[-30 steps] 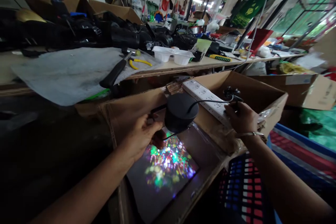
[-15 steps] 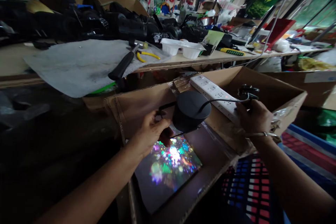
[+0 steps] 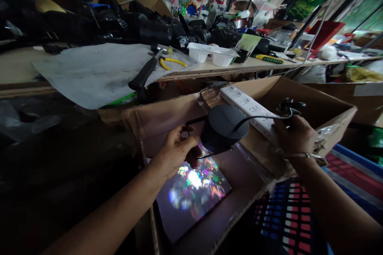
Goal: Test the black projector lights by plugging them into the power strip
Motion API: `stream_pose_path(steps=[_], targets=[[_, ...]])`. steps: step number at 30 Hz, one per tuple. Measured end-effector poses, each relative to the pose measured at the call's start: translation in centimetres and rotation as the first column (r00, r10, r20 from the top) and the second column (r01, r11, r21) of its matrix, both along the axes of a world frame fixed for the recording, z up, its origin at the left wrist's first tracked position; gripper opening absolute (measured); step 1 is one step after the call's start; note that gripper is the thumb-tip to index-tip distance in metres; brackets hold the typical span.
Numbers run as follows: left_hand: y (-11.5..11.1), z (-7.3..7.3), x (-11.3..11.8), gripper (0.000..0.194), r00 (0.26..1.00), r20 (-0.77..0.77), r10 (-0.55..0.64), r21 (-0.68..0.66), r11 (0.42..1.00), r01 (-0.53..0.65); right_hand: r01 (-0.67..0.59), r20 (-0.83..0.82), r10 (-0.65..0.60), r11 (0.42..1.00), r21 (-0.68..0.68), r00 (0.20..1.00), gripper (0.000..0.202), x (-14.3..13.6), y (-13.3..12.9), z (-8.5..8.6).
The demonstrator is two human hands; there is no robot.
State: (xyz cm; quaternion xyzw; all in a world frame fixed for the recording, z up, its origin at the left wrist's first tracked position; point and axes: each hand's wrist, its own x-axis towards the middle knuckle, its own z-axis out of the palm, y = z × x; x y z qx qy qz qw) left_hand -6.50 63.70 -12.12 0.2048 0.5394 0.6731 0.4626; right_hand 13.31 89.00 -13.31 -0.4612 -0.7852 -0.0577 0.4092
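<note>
While its bracket [image 3: 196, 120] is pinched by the left hand [image 3: 175, 153], the black lamp [image 3: 225, 129] is located at the fingers' two o'clock; its cable [image 3: 254, 117] is pinched by the right hand [image 3: 296, 134].

Both forearms bare, no sleeves in view. Thin, pale metallic bracelet [image 3: 305, 155] on right wrist, looks like narrow band. Left wrist bare. No gloves.

Both bare hands are gripping, well apart.
The bare left hand [image 3: 179, 149] is closing, its straight thumb [image 3: 191, 142] lying between the bent forefinger and curled lower fingers [image 3: 194, 161]; the bare left forearm [image 3: 125, 197] is slanting behind them. The bare right hand [image 3: 296, 133] is curling, its bare forearm [image 3: 332, 195] trailing behind the fingers.
</note>
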Motion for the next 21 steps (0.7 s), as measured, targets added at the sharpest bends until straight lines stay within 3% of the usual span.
stream_pose_path(steps=[21], targets=[[0.09,-0.36,-0.01,0.032,1.000,-0.020,-0.022,0.042,0.999,0.023,0.004,0.021,-0.005,0.999,0.052,1.000,0.020,0.16,0.53,-0.57]])
